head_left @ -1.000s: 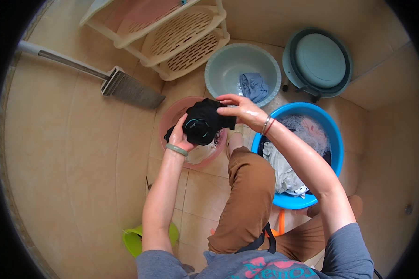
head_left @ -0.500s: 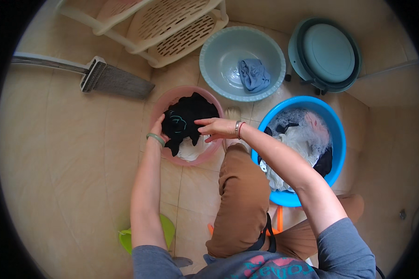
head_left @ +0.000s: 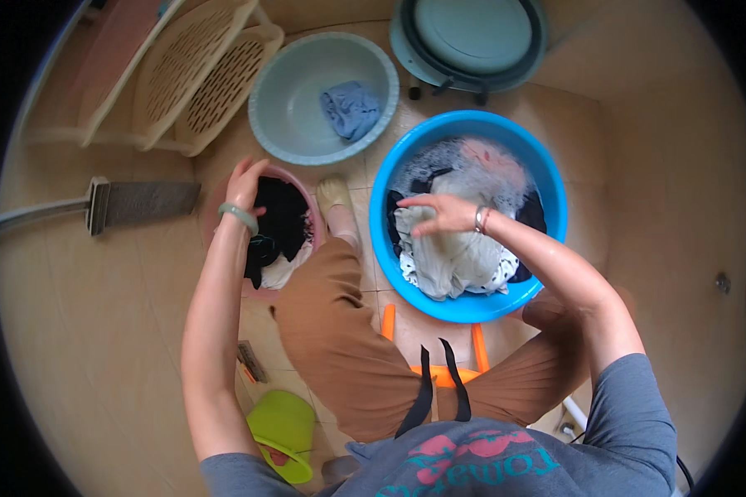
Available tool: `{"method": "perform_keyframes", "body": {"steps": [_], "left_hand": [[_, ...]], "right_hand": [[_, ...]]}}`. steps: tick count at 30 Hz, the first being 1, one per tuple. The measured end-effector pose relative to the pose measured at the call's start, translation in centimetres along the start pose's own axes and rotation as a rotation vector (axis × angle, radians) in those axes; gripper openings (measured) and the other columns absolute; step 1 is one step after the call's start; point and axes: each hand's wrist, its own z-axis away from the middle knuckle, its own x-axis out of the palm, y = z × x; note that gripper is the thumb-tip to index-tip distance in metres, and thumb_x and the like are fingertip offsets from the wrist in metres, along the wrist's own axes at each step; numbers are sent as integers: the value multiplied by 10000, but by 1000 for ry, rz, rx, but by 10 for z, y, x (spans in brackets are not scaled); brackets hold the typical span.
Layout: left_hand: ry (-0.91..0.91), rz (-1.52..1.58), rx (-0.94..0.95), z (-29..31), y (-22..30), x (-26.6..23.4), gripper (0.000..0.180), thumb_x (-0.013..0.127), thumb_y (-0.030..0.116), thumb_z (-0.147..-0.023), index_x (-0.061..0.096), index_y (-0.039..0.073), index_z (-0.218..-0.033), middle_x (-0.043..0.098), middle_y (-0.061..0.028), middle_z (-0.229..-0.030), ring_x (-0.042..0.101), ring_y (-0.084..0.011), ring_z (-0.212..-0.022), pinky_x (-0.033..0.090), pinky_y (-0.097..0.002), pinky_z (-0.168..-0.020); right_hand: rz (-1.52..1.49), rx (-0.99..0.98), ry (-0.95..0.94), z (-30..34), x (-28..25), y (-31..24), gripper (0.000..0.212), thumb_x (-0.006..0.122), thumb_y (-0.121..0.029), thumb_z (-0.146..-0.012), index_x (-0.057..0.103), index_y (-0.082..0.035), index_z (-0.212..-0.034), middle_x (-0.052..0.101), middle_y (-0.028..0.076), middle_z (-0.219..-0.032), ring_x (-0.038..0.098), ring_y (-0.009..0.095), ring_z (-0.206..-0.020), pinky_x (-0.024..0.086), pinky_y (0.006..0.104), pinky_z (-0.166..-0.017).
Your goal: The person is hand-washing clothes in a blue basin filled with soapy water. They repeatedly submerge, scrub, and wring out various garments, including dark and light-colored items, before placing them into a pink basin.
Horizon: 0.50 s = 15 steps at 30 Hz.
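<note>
My left hand (head_left: 247,187) hovers at the pink basin's left side, fingers apart, holding nothing. In that pink basin (head_left: 310,195) lie a wet black garment (head_left: 283,219) and a white cloth (head_left: 287,267) partly under it. Over the blue tub (head_left: 380,222), my right hand (head_left: 444,214) is open, fingers spread above a soaked white garment (head_left: 449,263); whether it touches the cloth I cannot tell. Suds, dark cloth and a pink piece (head_left: 496,161) fill the tub around it.
A pale green basin (head_left: 261,103) holds a crumpled blue cloth (head_left: 350,109). Behind stand folded teal tubs (head_left: 472,33) and a cream slatted rack (head_left: 199,74). A grey flat-headed mop (head_left: 145,205) is at left; a lime bucket (head_left: 283,422) and orange stool (head_left: 452,375) are near me.
My left hand has let go of the black garment, which now sits lower in the pink basin. My right hand has moved right, over the blue tub. The view has shifted right.
</note>
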Motion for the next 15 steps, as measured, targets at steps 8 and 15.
{"method": "perform_keyframes", "body": {"steps": [8, 15], "left_hand": [[-318, -423, 542, 42, 58, 188, 625, 706, 265, -823, 477, 83, -1376, 490, -183, -1393, 433, -297, -1318, 371, -343, -1065], [-444, -1016, 640, 47, -57, 253, 259, 628, 319, -828, 730, 90, -893, 697, -169, -912, 663, -342, -872, 520, -424, -785]], "right_hand": [[657, 233, 225, 94, 118, 55, 611, 730, -269, -733, 494, -215, -1293, 228, 114, -1530, 250, 432, -1375, 422, 646, -916], [373, 88, 905, 113, 34, 112, 251, 478, 76, -719, 580, -61, -904, 556, 178, -908, 558, 407, -928, 473, 487, -775]]}}
